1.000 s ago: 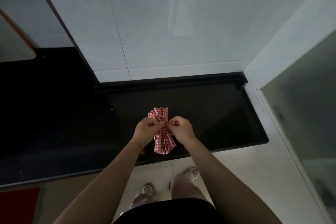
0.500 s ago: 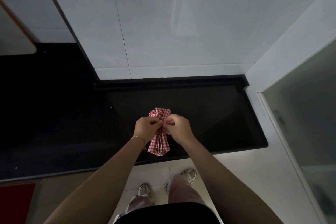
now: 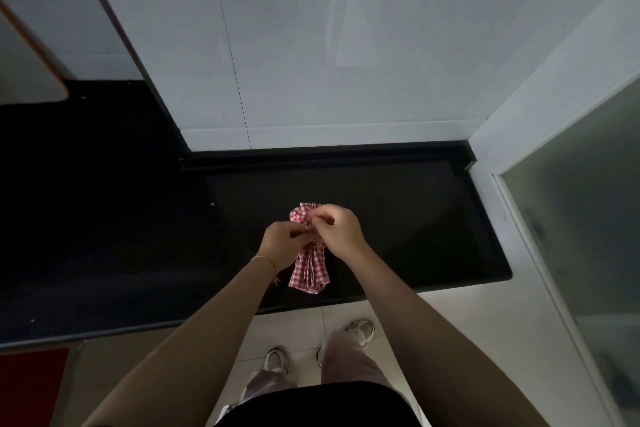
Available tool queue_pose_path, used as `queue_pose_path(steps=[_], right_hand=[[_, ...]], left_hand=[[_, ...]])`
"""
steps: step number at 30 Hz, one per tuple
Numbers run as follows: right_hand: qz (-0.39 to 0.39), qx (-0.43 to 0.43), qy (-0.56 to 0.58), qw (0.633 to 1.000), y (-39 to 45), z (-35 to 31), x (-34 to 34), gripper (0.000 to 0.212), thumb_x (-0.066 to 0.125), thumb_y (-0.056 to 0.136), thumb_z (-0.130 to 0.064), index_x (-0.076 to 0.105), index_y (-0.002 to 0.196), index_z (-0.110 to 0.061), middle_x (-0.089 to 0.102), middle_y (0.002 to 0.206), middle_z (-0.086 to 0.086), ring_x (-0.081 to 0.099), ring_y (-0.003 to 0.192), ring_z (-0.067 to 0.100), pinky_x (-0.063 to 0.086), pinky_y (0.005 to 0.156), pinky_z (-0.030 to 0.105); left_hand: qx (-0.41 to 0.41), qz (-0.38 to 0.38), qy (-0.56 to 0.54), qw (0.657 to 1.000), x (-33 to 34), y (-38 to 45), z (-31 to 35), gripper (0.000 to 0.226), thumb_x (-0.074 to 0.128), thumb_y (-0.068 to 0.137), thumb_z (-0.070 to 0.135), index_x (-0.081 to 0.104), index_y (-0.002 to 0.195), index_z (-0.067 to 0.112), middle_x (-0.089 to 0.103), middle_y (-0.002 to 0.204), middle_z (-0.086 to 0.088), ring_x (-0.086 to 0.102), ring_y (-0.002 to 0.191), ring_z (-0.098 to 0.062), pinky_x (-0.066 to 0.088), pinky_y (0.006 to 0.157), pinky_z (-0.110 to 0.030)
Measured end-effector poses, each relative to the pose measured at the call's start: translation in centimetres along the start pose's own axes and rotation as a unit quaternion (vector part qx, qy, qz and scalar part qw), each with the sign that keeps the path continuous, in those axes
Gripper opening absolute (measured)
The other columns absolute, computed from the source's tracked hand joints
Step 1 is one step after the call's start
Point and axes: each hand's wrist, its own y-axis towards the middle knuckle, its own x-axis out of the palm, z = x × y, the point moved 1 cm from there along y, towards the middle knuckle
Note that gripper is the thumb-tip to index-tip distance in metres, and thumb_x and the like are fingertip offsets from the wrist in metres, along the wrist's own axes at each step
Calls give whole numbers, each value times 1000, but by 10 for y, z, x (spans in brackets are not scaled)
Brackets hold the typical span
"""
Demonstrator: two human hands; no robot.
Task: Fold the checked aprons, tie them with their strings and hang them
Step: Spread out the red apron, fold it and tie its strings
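Observation:
A red-and-white checked apron (image 3: pixel 310 270), folded into a narrow bundle, lies on the black counter (image 3: pixel 415 218) near its front edge. Its middle is cinched, so the far end puffs out and the near end fans flat. My left hand (image 3: pixel 282 246) pinches the bundle at the cinched middle from the left. My right hand (image 3: pixel 337 230) is closed over the same spot from the right, fingers gripping the string or cloth. The string itself is hidden between my fingers.
White tiled wall (image 3: pixel 329 45) rises behind the counter. A white frame with a frosted glass panel (image 3: pixel 581 253) stands on the right. The counter runs on to the left, darker (image 3: pixel 86 218). My feet stand on the pale tiled floor (image 3: pixel 298 326) below.
Both hands stay on the apron's middle. My right hand has shifted up and over the bundle's far end, and the bundle has tilted slightly.

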Motion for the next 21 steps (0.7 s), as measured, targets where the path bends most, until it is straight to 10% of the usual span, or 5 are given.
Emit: queue_pose_path(steps=[21], right_hand=[[-97, -106, -215, 966, 0, 1, 9, 23, 49, 101, -16, 57, 122, -18, 62, 112, -1, 60, 101, 12, 50, 92, 30]], left_hand=[[-42, -98, -37, 994, -14, 13, 0, 18, 50, 101, 19, 64, 95, 28, 66, 99, 0, 63, 86, -13, 47, 73, -26]])
